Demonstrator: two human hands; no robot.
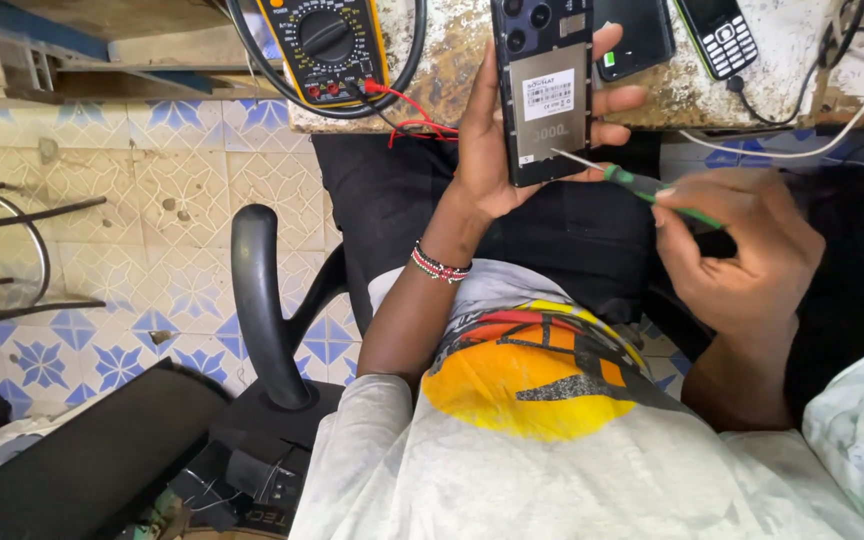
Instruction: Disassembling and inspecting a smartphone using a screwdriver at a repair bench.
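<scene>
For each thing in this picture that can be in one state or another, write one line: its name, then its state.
Smartphone: back cover off, battery exposed, held upright in the left hand.
Screwdriver: pinched in the right hand, tip at the phone's lower edge.
Multimeter: lying on the bench, leads plugged in.
Keypad phone: lying face up, cable attached.

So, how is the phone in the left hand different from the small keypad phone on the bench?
The opened smartphone is large, with its back cover off and battery showing; the keypad phone is small, closed and faces up with buttons. The left hand holds the smartphone off the bench; the keypad phone lies on it, cable attached. Both are dark.
</scene>
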